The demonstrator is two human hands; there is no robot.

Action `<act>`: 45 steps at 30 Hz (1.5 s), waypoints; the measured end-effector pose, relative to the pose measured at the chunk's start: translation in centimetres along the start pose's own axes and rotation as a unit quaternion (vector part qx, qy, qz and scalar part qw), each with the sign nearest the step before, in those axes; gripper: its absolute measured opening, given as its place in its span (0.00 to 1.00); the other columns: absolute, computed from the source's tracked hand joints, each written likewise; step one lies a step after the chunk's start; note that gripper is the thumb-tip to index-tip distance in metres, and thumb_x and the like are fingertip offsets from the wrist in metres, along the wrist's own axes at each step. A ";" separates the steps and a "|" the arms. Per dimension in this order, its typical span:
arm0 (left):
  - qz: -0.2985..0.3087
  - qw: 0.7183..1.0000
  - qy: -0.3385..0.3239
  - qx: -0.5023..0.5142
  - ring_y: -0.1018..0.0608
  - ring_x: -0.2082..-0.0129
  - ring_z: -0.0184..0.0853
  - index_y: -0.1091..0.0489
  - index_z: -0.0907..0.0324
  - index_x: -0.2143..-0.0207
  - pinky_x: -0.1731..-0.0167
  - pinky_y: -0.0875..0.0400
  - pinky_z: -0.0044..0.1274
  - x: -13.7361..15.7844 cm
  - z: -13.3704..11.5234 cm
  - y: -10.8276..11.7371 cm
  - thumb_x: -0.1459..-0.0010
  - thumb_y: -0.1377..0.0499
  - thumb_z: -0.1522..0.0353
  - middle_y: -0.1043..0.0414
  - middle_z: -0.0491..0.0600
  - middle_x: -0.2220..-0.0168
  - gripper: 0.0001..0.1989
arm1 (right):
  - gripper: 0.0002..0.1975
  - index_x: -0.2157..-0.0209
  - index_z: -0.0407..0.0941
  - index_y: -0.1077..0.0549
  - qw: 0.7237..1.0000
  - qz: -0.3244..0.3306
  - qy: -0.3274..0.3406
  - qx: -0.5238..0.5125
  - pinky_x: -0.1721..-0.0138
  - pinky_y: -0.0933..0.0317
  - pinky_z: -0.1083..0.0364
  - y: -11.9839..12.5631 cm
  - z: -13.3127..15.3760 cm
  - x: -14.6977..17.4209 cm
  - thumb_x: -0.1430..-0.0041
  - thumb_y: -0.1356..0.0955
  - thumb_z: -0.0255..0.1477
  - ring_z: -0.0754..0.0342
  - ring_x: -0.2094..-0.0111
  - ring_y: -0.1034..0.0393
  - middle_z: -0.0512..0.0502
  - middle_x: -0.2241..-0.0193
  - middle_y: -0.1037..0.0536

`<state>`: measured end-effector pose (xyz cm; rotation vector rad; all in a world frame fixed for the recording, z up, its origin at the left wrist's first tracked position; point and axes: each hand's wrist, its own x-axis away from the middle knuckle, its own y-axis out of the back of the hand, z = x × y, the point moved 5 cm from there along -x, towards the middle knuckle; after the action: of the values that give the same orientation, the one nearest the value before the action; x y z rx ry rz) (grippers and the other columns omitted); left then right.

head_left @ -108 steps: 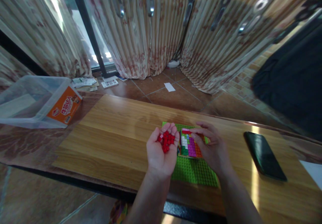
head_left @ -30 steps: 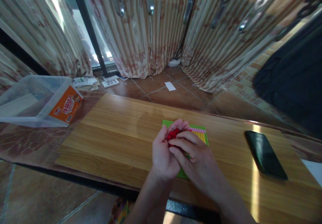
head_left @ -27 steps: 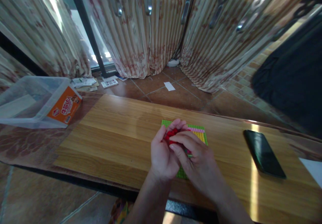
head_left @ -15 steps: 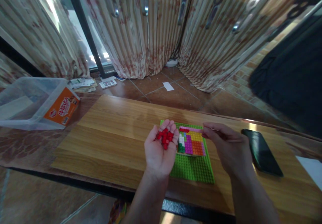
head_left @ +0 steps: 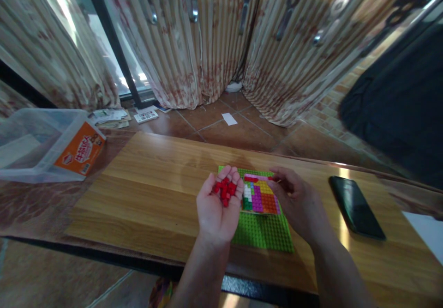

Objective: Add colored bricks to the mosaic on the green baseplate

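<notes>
My left hand (head_left: 218,213) is palm up and cupped, with several small red toy bricks (head_left: 225,190) piled in it. It hovers over the left part of a green studded baseplate (head_left: 265,234). On that plate sits a block of coloured bricks (head_left: 268,202), with white, green, purple, yellow, orange and pink parts and a red row at its far edge. At the far right corner of this block is my right hand (head_left: 297,199), thumb and forefinger pinched on a small red brick (head_left: 270,178). My fingers partly hide that brick.
The baseplate lies on a wooden board (head_left: 145,188). To its right are a black phone (head_left: 356,208) and white paper (head_left: 424,229). A clear plastic box (head_left: 44,174) with an orange label stands at the left. Striped curtains (head_left: 214,45) hang behind the table.
My right hand has moved slightly left and in over the far right corner of the brick block; a red brick now shows at its fingertips. The view has shifted a little.
</notes>
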<state>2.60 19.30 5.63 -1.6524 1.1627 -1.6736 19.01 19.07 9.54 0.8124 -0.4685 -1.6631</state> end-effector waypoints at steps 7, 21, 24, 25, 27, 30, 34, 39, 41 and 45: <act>-0.004 1.000 -0.007 -0.001 0.22 0.65 0.33 0.26 0.67 0.67 0.59 0.27 0.26 0.1 -0.1 0.0 0.41 0.47 0.68 0.25 0.55 0.67 0.12 | 0.10 0.65 0.45 0.27 0.999 0.009 0.015 0.033 0.67 0.34 0.52 -0.1 0.0 -0.1 0.39 0.36 0.35 0.52 0.69 0.26 0.45 0.70 0.21; 0.003 1.000 0.006 0.013 0.22 0.65 0.33 0.26 0.69 0.67 0.59 0.27 0.25 -0.2 0.1 0.1 0.41 0.47 0.67 0.25 0.55 0.67 0.14 | 0.09 0.65 0.47 0.22 0.989 -0.045 0.123 0.069 0.58 0.34 0.47 -1.2 -0.4 -0.1 0.40 0.35 0.32 0.49 0.60 0.30 0.43 0.62 0.25; 0.001 1.000 0.008 0.014 0.22 0.66 0.33 0.26 0.69 0.68 0.59 0.27 0.25 -0.1 0.2 0.1 0.41 0.47 0.68 0.25 0.55 0.67 0.14 | 0.08 0.65 0.49 0.21 0.988 -0.053 0.128 0.066 0.58 0.34 0.47 -1.4 -0.6 -0.1 0.40 0.34 0.31 0.49 0.59 0.31 0.44 0.61 0.26; 0.001 1.000 0.008 0.015 0.22 0.66 0.33 0.26 0.69 0.68 0.60 0.27 0.25 -0.1 0.2 0.1 0.41 0.47 0.68 0.25 0.55 0.67 0.14 | 0.08 0.65 0.49 0.21 0.988 -0.055 0.127 0.066 0.58 0.34 0.47 -1.4 -0.6 -0.1 0.40 0.34 0.31 0.48 0.59 0.31 0.44 0.60 0.26; 0.001 1.000 0.009 0.016 0.22 0.66 0.33 0.26 0.69 0.68 0.60 0.27 0.25 -0.1 0.2 0.0 0.40 0.47 0.68 0.25 0.55 0.68 0.14 | 0.07 0.65 0.50 0.21 0.989 -0.060 0.123 0.066 0.58 0.35 0.47 -1.4 -0.6 -0.1 0.41 0.33 0.31 0.48 0.58 0.32 0.44 0.60 0.26; -0.002 1.000 0.009 0.014 0.22 0.66 0.33 0.26 0.69 0.68 0.60 0.27 0.25 0.0 0.2 0.0 0.40 0.48 0.68 0.25 0.55 0.68 0.14 | 0.06 0.67 0.51 0.21 0.990 -0.070 0.108 0.056 0.57 0.35 0.46 -1.5 -0.9 -0.1 0.43 0.32 0.32 0.48 0.57 0.32 0.45 0.60 0.25; -0.001 1.000 0.010 0.013 0.22 0.67 0.33 0.26 0.70 0.68 0.61 0.26 0.25 0.0 0.2 0.0 0.40 0.48 0.68 0.25 0.55 0.68 0.14 | 0.05 0.67 0.51 0.21 0.993 -0.073 0.091 0.034 0.55 0.36 0.45 -1.7 -1.5 -0.2 0.44 0.31 0.33 0.48 0.57 0.31 0.46 0.60 0.25; 0.001 1.000 0.009 0.014 0.22 0.66 0.33 0.26 0.69 0.68 0.61 0.26 0.25 0.0 0.1 0.0 0.40 0.48 0.68 0.25 0.55 0.68 0.14 | 0.07 0.65 0.50 0.22 0.995 -0.074 0.068 0.002 0.53 0.37 0.44 -1.4 -2.0 -0.3 0.46 0.30 0.35 0.48 0.56 0.31 0.45 0.58 0.25; 0.004 1.000 0.010 0.015 0.22 0.66 0.33 0.26 0.69 0.68 0.61 0.26 0.25 -0.1 0.2 0.0 0.40 0.48 0.67 0.25 0.55 0.68 0.14 | 0.09 0.63 0.49 0.22 0.996 -0.069 0.050 -0.022 0.51 0.37 0.44 -1.3 -2.2 -0.4 0.46 0.30 0.36 0.48 0.55 0.30 0.45 0.56 0.25; 0.003 1.000 0.012 0.015 0.22 0.66 0.33 0.26 0.69 0.69 0.61 0.26 0.25 -0.1 0.1 0.1 0.40 0.48 0.68 0.25 0.56 0.68 0.14 | 0.11 0.62 0.48 0.23 0.996 -0.040 0.001 -0.075 0.50 0.38 0.45 -1.9 -3.2 -0.6 0.42 0.33 0.37 0.48 0.53 0.30 0.43 0.55 0.25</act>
<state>2.74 19.32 5.52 -1.6133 1.1486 -1.7021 20.04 20.47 6.19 0.7292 -0.3087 -1.7489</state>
